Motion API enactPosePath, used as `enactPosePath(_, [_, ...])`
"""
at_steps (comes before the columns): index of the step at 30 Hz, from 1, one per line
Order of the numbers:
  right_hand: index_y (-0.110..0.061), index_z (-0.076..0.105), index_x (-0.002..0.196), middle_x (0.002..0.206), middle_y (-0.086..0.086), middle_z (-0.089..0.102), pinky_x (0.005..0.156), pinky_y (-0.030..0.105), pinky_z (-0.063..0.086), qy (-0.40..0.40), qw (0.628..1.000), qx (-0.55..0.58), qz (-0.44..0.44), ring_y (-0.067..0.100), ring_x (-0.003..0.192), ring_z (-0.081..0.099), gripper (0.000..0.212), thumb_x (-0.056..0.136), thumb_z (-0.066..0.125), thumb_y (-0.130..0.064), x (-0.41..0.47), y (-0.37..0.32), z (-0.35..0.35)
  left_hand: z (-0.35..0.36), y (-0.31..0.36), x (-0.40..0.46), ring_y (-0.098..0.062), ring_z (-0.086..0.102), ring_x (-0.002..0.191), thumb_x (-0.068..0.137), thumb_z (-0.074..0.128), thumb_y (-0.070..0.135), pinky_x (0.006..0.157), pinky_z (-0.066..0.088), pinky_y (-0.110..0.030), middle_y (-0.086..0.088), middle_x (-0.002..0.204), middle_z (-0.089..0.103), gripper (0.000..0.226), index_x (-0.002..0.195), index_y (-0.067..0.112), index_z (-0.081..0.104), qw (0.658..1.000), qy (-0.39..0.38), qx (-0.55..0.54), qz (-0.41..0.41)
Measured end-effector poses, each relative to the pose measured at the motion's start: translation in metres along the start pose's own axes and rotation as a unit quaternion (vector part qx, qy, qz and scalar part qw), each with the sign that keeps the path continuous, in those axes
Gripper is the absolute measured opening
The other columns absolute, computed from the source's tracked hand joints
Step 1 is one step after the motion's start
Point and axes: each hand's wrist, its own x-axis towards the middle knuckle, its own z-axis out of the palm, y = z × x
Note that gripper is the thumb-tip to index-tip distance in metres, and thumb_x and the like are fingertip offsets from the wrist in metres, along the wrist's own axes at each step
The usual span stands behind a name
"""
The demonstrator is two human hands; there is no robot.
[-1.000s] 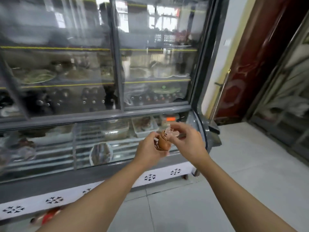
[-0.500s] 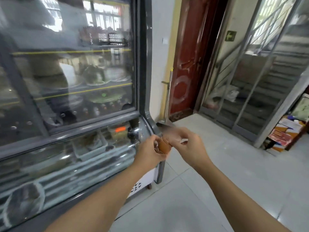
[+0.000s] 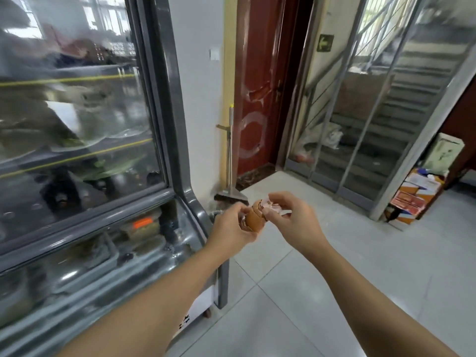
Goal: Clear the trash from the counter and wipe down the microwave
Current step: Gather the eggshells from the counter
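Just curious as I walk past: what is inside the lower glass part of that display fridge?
Inside the lower case I make out blurred food trays and an orange tag. Glare hides the rest, and the left arm covers the bottom corner.

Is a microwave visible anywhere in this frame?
No: only a glass-fronted display fridge, dark red door, broom and both hands holding brown eggshell pieces show.
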Motion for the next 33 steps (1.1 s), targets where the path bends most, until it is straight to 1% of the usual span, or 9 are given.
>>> enactPosePath(2, [-0.022,0.062,0.115,0.104,-0.014,0.064,0.077,0.011,0.043,-0.005,1.0,0.004,-0.006,0.002,0.095,0.057,0.032,0.084,0.067,-0.029,0.026,0.015,-0.003,0.008,0.005,0.024,0.002,0.057,0.079,0.071,0.079,0.024,0.06,0.041,-0.008,0.012,0.097,0.064,0.04,0.105,0.025,0.057,1.0,0.005,0.003,-0.004])
enactPosePath(4, [-0.021,0.063,0.115,0.105,-0.013,0.064,0.08,0.016,0.045,-0.012,1.0,0.009,-0.018,0.003,0.096,0.058,0.033,0.084,0.068,-0.029,0.055,0.029,-0.007,0.018,0.009,0.05,-0.004,0.058,0.085,0.07,0.081,0.025,0.063,0.041,-0.01,0.011,0.101,0.063,0.044,0.107,0.027,0.057,1.0,0.019,0.004,-0.009])
enactPosePath(9, [-0.02,0.062,0.117,0.101,-0.014,0.062,0.079,0.017,0.046,-0.051,0.997,0.014,-0.052,0.003,0.094,0.058,0.035,0.084,0.068,-0.03,0.132,0.07,-0.019,0.047,0.02,0.116,-0.014,0.062,0.094,0.066,0.084,0.027,0.082,0.053,-0.027,0.007,0.104,0.065,0.047,0.105,0.029,0.056,0.995,0.082,0.025,-0.041])
enactPosePath(12, [-0.022,0.062,0.115,0.097,-0.017,0.061,0.074,0.011,0.043,-0.08,0.994,0.017,-0.067,0.0,0.09,0.056,0.032,0.084,0.067,-0.031,0.174,0.093,-0.028,0.062,0.029,0.151,-0.015,0.062,0.091,0.066,0.083,0.023,0.081,0.052,-0.026,0.005,0.101,0.067,0.046,0.104,0.028,0.057,0.992,0.107,0.029,-0.059])
enactPosePath(17, [-0.023,0.063,0.109,0.091,-0.021,0.058,0.066,0.0,0.039,-0.108,0.99,0.02,-0.085,-0.007,0.079,0.055,0.026,0.084,0.068,-0.026,0.232,0.128,-0.033,0.085,0.036,0.201,-0.014,0.06,0.092,0.067,0.083,0.023,0.076,0.047,-0.022,0.007,0.1,0.063,0.053,0.112,0.025,0.057,0.987,0.13,0.028,-0.092])
enactPosePath(19, [-0.022,0.063,0.109,0.091,-0.02,0.059,0.067,0.0,0.039,-0.121,0.989,0.03,-0.082,-0.007,0.082,0.057,0.026,0.083,0.068,-0.027,0.251,0.141,-0.029,0.091,0.033,0.219,-0.015,0.061,0.093,0.067,0.083,0.021,0.076,0.048,-0.024,0.007,0.1,0.063,0.052,0.11,0.027,0.055,0.985,0.13,0.025,-0.107])
enactPosePath(24, [-0.019,0.062,0.116,0.098,-0.015,0.061,0.078,0.013,0.044,-0.142,0.987,0.037,-0.072,0.002,0.091,0.058,0.034,0.084,0.068,-0.028,0.306,0.168,-0.004,0.097,0.012,0.276,-0.018,0.062,0.093,0.065,0.084,0.02,0.083,0.053,-0.032,0.003,0.103,0.065,0.051,0.106,0.026,0.054,0.981,0.136,0.032,-0.135])
enactPosePath(29, [-0.017,0.063,0.115,0.099,-0.012,0.063,0.077,0.012,0.043,-0.166,0.983,0.032,-0.069,0.003,0.091,0.059,0.032,0.084,0.067,-0.026,0.376,0.189,0.035,0.09,-0.029,0.35,-0.018,0.064,0.089,0.062,0.084,0.023,0.083,0.054,-0.037,0.003,0.099,0.068,0.048,0.1,0.03,0.054,0.977,0.146,0.025,-0.153])
enactPosePath(33, [-0.019,0.064,0.112,0.096,-0.015,0.062,0.072,0.005,0.041,-0.193,0.979,0.029,-0.063,-0.001,0.088,0.058,0.029,0.084,0.067,-0.026,0.438,0.2,0.074,0.078,-0.063,0.411,-0.016,0.063,0.089,0.063,0.083,0.029,0.082,0.054,-0.039,0.007,0.097,0.067,0.049,0.101,0.033,0.053,0.974,0.142,0.035,-0.172])
